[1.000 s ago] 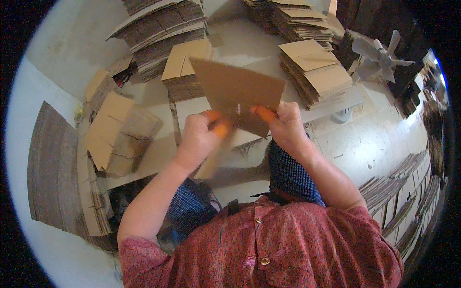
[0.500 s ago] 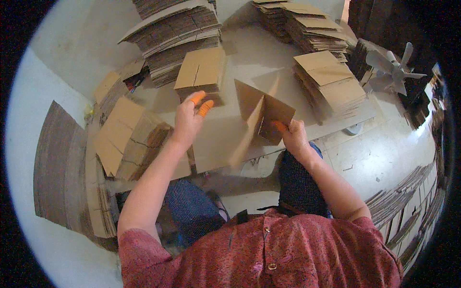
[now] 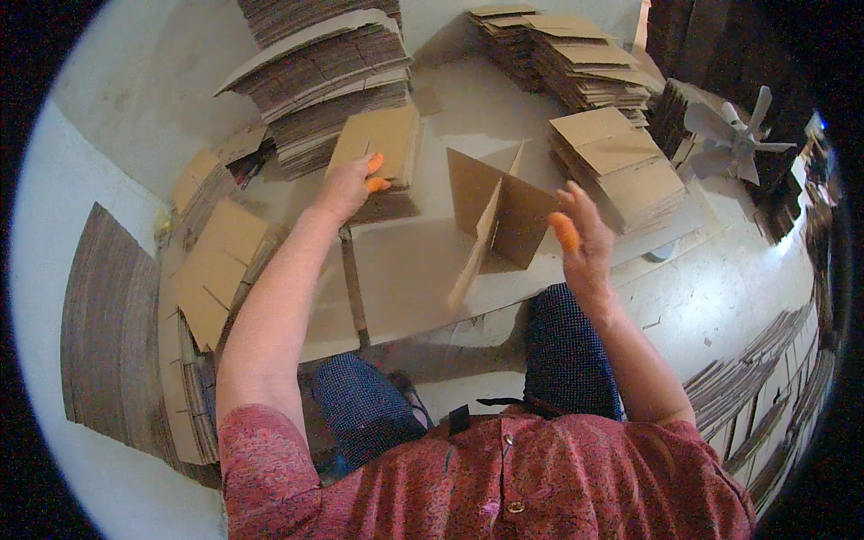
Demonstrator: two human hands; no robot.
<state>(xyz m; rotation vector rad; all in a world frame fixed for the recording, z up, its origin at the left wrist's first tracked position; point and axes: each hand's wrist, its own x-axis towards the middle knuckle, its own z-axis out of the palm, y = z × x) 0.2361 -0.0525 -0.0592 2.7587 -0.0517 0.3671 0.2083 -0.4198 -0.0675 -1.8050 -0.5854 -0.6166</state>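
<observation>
Left hand (image 3: 342, 192): at the near side of the slotted stack (image 3: 382, 129), thumb and forefinger slightly apart by the top sheet; cannot tell whether pinching a sheet.
Right hand (image 3: 588, 245): spread and loose, raised just beside the right-hand edge of the crossed panels (image 3: 525, 218); hard to tell whether touching.
Orange finger covers (image 3: 564, 231): on left thumb and forefinger, and on right thumb.
Crossed panels: brown cardboard, upright on the table (image 3: 405, 279), interlocked in an X, between both hands.
Slotted stack: flat on the table, left of the crossed panels, partly behind the left hand.
Right-hand stack (image 3: 619, 153): beyond the right hand, layered unevenly.
Left-hand stack (image 3: 223, 261): beside the left forearm, slits in the top sheet.
Table: pale, crossed by a dark strip.
Tall stack (image 3: 328, 76): behind the slotted stack, sheets bowed.
Far stacks (image 3: 585, 54): at the table's far right, fanned.
Fan (image 3: 733, 135): grey-bladed, right of the right-hand stack.
Clothing: red patterned shirt (image 3: 432, 490), dark blue checked trousers (image 3: 571, 360).
</observation>
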